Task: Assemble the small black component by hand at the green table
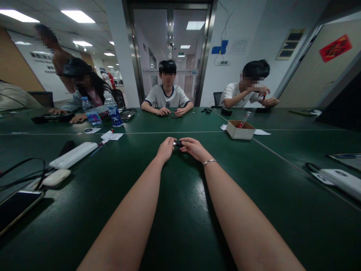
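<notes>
Closest to me, the wearer's bare forearms (129, 214) stretched over the green desk (183, 226), a silver bracelet (210, 162) on the right wrist. Off to the near left I could see a dark-screened phone (18, 207), with a rounded white case (58, 177) just beyond it, black cables (25, 162) next to that and a long white block (73, 155) behind. Another white device (342, 178) lay at the far right side. Ahead of me, the hands met over the middle of the desk: the left hand (166, 149) pinched the silvery end of a small black piece (178, 143), while the right hand (194, 148) gripped its dark end, fingers drawn in narrow. The piece was too small for me to tell what it was. Farther right, an open pale box (239, 133) had a clear tube (246, 118) with red in it leaning inside. On the left, two plastic bottles (114, 113) stood side by side. Across the desk I counted three seated people (167, 94), the middle one with both hands resting on its top; behind them were a standing person (60, 62) and glass doors (152, 49).
</notes>
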Demonstrator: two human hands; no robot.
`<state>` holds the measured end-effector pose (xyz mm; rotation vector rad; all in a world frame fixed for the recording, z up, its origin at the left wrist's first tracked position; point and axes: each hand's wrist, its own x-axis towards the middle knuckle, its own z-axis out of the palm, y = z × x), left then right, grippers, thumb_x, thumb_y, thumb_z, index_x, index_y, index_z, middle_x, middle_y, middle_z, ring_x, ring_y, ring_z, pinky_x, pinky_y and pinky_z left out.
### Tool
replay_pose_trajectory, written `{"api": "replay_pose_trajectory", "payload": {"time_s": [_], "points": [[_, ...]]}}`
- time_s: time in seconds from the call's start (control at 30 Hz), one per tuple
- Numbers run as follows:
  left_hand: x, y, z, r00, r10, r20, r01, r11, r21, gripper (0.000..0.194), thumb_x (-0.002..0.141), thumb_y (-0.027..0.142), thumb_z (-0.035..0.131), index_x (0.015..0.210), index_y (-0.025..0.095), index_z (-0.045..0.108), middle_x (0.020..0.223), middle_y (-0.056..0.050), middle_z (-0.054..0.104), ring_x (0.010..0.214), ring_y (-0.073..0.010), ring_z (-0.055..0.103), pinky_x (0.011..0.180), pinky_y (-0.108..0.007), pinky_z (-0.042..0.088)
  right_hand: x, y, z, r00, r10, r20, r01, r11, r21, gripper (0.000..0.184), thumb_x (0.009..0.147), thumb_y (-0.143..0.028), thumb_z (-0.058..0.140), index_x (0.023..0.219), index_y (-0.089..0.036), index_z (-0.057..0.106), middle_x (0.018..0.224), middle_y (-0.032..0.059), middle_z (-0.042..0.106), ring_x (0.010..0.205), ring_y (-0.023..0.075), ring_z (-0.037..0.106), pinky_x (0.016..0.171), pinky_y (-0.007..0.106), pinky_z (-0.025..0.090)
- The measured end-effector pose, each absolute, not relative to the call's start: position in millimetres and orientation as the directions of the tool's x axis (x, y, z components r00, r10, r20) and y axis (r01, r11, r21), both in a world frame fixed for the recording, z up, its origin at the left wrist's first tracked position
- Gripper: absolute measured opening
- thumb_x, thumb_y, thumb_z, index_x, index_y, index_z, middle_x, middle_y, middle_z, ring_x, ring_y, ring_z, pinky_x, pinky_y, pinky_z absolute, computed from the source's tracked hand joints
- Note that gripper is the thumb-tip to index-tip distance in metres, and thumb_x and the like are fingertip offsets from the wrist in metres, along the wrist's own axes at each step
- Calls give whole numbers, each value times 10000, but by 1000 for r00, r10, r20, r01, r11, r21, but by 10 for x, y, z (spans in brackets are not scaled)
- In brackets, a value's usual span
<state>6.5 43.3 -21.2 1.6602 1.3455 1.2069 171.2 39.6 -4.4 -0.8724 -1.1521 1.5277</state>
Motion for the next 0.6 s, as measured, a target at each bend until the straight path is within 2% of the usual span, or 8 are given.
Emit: {"api": "replay_pose_trajectory", "payload": {"time_s": [0.1, 0.27, 0.4, 0.5, 0.6], "points": [[66, 448, -223, 35, 966, 256, 337, -253, 907, 260, 870, 245, 432, 1038, 207, 625, 785, -14, 602, 708, -144, 541, 652, -250, 401, 1707, 398, -48, -239, 971, 22, -294, -50, -954, 150, 837, 18, 605, 886, -112, 662, 752, 64, 655, 568, 108, 626, 521, 182, 529], [75, 420, -184, 35, 975, 222, 329, -221, 918, 288, 897, 275, 382, 1017, 192, 630, 649, 3, 541, 625, -146, 509, 618, -255, 382, 1709, 407, -61, -250, 968, 27, -291, -48, -956, 138, 833, 2, 616, 884, -116, 668, 750, 58, 656, 570, 109, 624, 511, 182, 524], [80, 391, -150, 23, 976, 217, 347, -212, 914, 255, 849, 231, 466, 1044, 194, 625, 726, -2, 579, 663, -146, 524, 636, -259, 384, 1715, 407, -56, -252, 967, 27, -296, -50, -954, 128, 826, -3, 645, 883, -114, 671, 750, 59, 657, 564, 106, 626, 517, 181, 537], [87, 381, -139, 29, 980, 195, 350, -193, 917, 270, 891, 298, 429, 1039, 185, 625, 675, -1, 552, 632, -151, 508, 605, -267, 363, 1713, 406, -49, -248, 969, 19, -285, -55, -957, 132, 830, 0, 640, 883, -117, 670, 763, 63, 663, 566, 109, 635, 515, 179, 542], [91, 388, -150, 36, 971, 237, 372, -233, 899, 249, 867, 246, 463, 1047, 185, 625, 729, -6, 573, 670, -146, 518, 628, -262, 368, 1708, 407, -48, -239, 971, 17, -284, -53, -957, 139, 824, 8, 645, 882, -116, 665, 748, 62, 661, 563, 110, 637, 517, 176, 542]]}}
